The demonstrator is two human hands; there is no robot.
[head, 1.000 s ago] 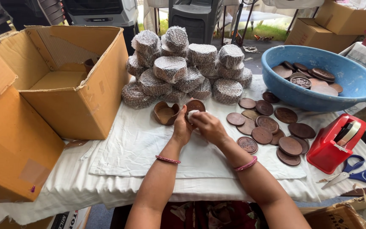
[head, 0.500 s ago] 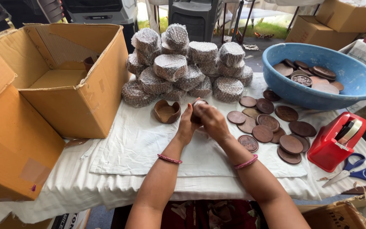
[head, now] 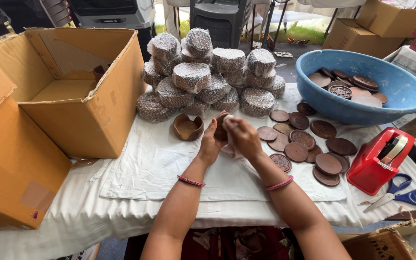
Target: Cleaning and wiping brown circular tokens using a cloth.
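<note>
My left hand (head: pixel 210 144) grips a small brown clay bowl (head: pixel 221 126) held up on edge over the white cloth (head: pixel 160 163). My right hand (head: pixel 242 136) presses a pale cloth or tissue (head: pixel 229 150) against the bowl's inside. A second brown clay bowl (head: pixel 187 127) stands just left of my hands. Flat brown clay discs (head: pixel 309 144) lie spread to the right. Behind my hands rises a pile of bubble-wrapped round bundles (head: pixel 208 82).
An open cardboard box (head: pixel 80 91) stands at left, another box (head: pixel 10 159) in front of it. A blue basin (head: pixel 400 91) with more discs sits at back right. A red tape dispenser (head: pixel 379 156) and blue scissors (head: pixel 403 195) lie at right.
Both hands have stayed together at the bowl; the right hand has shifted over it and the bowl has turned slightly in my grip.
</note>
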